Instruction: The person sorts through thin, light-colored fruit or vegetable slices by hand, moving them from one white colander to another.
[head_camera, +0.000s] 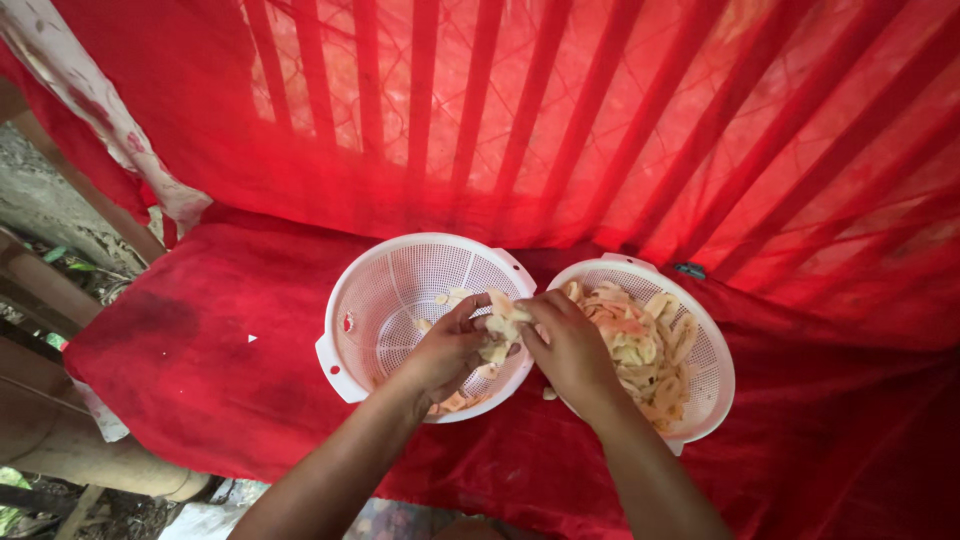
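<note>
On the left sits a white perforated colander, resting on the red cloth that covers the tabletop, with only a few pale slices lying at its bottom. The person's left hand hangs over this colander's right half, fingers curled in, the grip closed around a clump of pale yellow slices. That clump sits right between the two hands, above the colander's right rim. The right hand meets it from the other side, fingertips pinched together on the same clump, thumb touching the left hand's fingers. Just beside, rim nearly touching rim, stands a second white colander, heaped with pale yellow and pinkish slices. One stray slice lies on the cloth between the two colanders.
</note>
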